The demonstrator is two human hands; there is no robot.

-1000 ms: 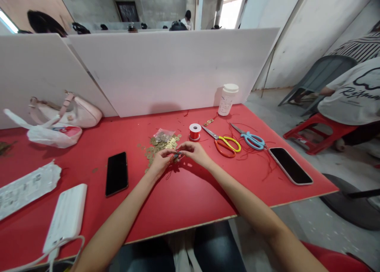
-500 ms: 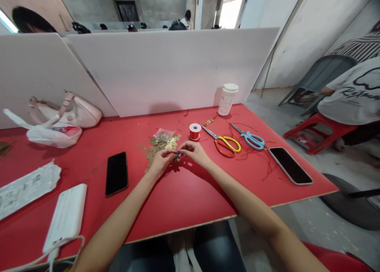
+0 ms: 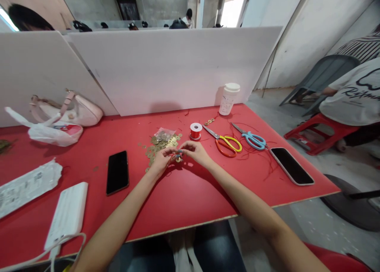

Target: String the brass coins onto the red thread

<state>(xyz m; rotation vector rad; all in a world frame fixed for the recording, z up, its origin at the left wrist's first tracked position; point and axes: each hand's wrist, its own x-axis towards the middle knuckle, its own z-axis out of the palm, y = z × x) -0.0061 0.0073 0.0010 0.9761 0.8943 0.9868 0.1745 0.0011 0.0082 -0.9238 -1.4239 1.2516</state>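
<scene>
My left hand [image 3: 162, 160] is closed in a pinch on a thin red cord [image 3: 170, 159] above the table. A round brass coin [image 3: 178, 160] hangs just below the fingertips. My right hand [image 3: 196, 152] meets the left one fingertip to fingertip, also pinching at the cord; the exact grip is too small to make out. Behind the left hand spreads a pile of brass coins [image 3: 153, 146], with a clear plastic bag [image 3: 164, 135] of coins on it. Just beyond the right hand stands a spool of red cord [image 3: 195, 132].
Right of the spool lie yellow-and-red-handled scissors [image 3: 228, 145], blue-handled scissors [image 3: 253, 139] and a phone [image 3: 292, 166]. A white cup [image 3: 229, 99] stands behind. Leftward are a dark phone [image 3: 117, 172], a power bank [image 3: 67, 214] and a handbag [image 3: 84, 109]. A white partition [image 3: 166, 70] edges the table.
The coin at my fingertips now shows plainly below them, where fingers mostly covered it before. Both hands have stayed in nearly the same place.
</scene>
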